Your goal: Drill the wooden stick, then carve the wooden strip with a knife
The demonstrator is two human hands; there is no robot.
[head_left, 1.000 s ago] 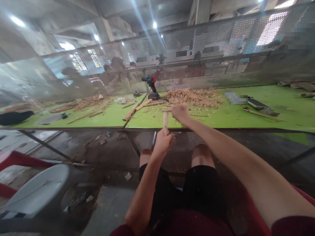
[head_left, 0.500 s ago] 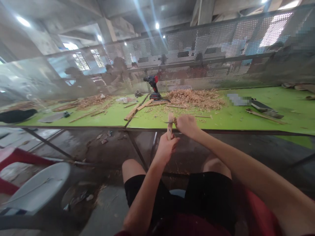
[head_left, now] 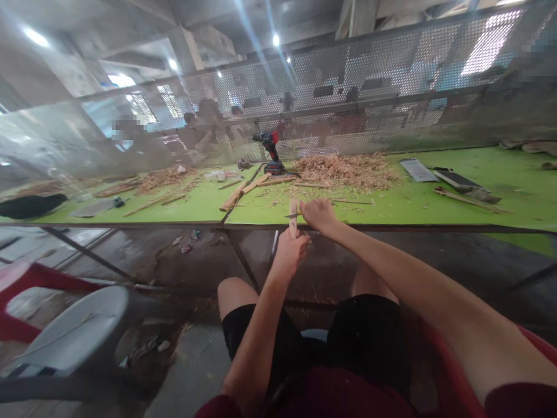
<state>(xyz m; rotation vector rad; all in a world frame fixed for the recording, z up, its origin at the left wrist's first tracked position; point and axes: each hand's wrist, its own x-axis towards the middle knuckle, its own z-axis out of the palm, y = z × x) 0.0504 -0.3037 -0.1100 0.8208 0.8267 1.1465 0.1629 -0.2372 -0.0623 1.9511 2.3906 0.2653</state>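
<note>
My left hand (head_left: 289,252) is closed around the lower end of a pale wooden strip (head_left: 293,212), which points up toward the green table. A knife (head_left: 290,216) lies across the strip with its thin blade pointing left. Its handle is inside my closed right hand (head_left: 318,215), just right of the strip and higher than my left hand. Both hands are at the table's front edge.
On the green table (head_left: 517,180) stand a cordless drill (head_left: 270,152) and a heap of wood shavings (head_left: 348,172). Wooden pieces (head_left: 232,196) lie left of centre, a phone (head_left: 456,180) at right. A mesh screen (head_left: 304,81) rises behind; a grey stool (head_left: 82,325) is lower left.
Both hands, with the strip and the knife, have moved slightly left and up in view. The knife still crosses the strip, and both grips are kept.
</note>
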